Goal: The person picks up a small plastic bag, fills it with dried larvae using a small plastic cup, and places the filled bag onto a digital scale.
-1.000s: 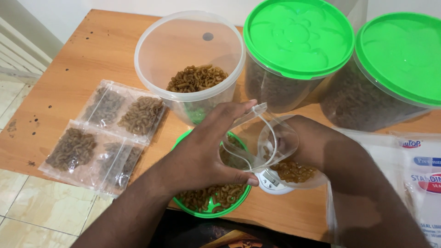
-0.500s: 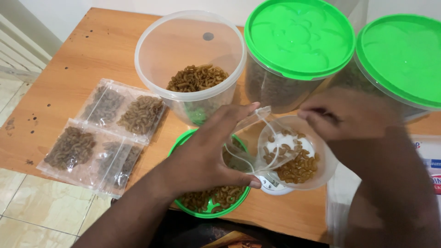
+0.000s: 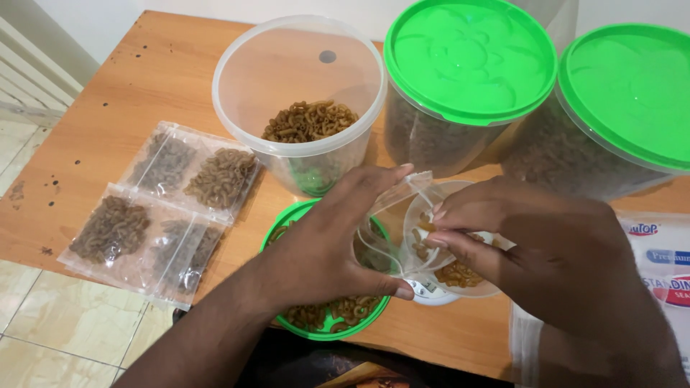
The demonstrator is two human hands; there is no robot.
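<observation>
My left hand [image 3: 323, 248] grips a small clear plastic bag [image 3: 388, 215] and keeps its mouth spread, just above a green lid [image 3: 287, 223] heaped with brown curled pasta. My right hand [image 3: 532, 251] has its fingertips pinched at the bag's opening, over a small clear bowl [image 3: 460, 276] of pasta that rests on a white scale [image 3: 431, 291]. Whether pasta is pinched between the fingers is hidden. Behind the hands stands an uncovered clear tub [image 3: 302, 93] with pasta at its bottom.
Two big tubs with green lids [image 3: 471, 57] [image 3: 629, 93] stand at the back right. Several filled clear bags of pasta [image 3: 162, 208] lie at the left on the wooden table [image 3: 108, 93]. A printed pack of bags [image 3: 658, 251] lies at the right edge.
My right hand rose off the bowl toward the lidded tubs, then came back down to the bag's mouth. My left hand kept the bag in place.
</observation>
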